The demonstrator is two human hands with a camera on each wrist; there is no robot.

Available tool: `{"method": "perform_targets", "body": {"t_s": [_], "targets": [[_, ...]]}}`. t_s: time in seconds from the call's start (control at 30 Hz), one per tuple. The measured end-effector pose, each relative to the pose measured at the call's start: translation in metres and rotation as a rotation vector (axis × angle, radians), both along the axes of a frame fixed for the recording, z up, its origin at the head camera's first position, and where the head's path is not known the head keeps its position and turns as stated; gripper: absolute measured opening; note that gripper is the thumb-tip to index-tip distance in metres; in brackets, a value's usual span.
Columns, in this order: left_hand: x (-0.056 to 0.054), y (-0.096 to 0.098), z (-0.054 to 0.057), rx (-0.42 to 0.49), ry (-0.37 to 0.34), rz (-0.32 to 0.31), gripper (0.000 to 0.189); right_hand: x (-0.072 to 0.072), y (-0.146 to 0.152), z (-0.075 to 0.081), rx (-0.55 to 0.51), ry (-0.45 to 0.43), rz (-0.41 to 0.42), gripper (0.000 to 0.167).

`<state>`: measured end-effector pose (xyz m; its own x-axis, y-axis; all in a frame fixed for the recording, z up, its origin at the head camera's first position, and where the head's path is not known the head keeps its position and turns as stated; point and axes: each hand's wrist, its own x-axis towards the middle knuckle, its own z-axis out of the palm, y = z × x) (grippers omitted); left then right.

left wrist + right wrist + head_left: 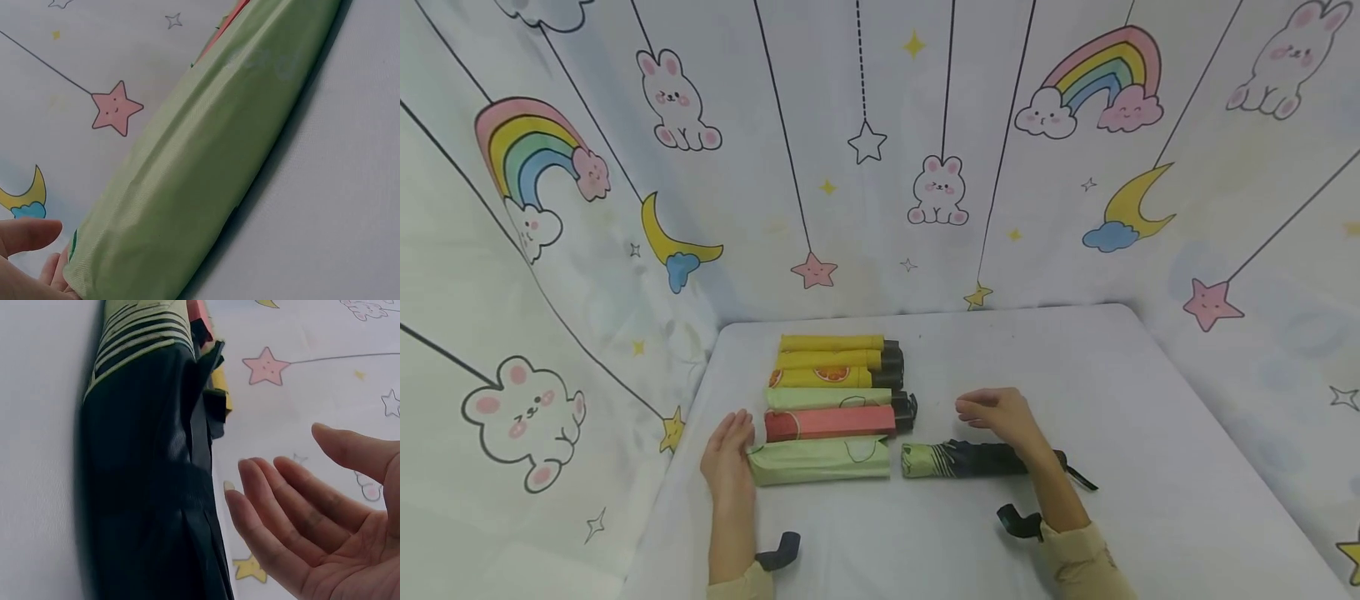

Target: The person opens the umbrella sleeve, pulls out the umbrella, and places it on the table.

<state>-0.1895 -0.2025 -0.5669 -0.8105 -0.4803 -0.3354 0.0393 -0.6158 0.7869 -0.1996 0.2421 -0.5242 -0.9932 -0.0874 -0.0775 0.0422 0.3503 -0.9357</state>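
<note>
My left hand is at the left end of a light green umbrella sleeve, its fingers fairly straight. In the left wrist view the thumb stands apart from the sleeve, and other fingertips lie by its end. Just right of the sleeve lies a folded umbrella, dark with a green striped end and a strap. My right hand hovers beyond this umbrella, holding nothing, its forearm crossing above it. In the right wrist view the fingers are loosely bent beside the dark umbrella.
Behind the sleeve, several folded umbrellas lie in a stacked row: a red one, a pale green one, an orange-slice one and plain yellow ones. All rest on a white table before a patterned curtain.
</note>
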Motion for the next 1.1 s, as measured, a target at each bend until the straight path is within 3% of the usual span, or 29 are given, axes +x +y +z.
{"method": "perform_targets", "body": {"t_s": [0.43,0.9,1.1], "targets": [[0.001,0.010,0.001,-0.044,-0.014,-0.026,0.057,-0.009,-0.023,-0.001,0.034,-0.035,0.022,0.039],[-0.004,0.011,-0.001,-0.140,-0.083,-0.054,0.058,-0.018,-0.050,-0.015,0.045,-0.119,0.074,0.037],[-0.009,0.009,-0.002,-0.147,-0.062,-0.037,0.056,-0.021,-0.060,-0.021,0.067,-0.129,0.080,0.034]]}}
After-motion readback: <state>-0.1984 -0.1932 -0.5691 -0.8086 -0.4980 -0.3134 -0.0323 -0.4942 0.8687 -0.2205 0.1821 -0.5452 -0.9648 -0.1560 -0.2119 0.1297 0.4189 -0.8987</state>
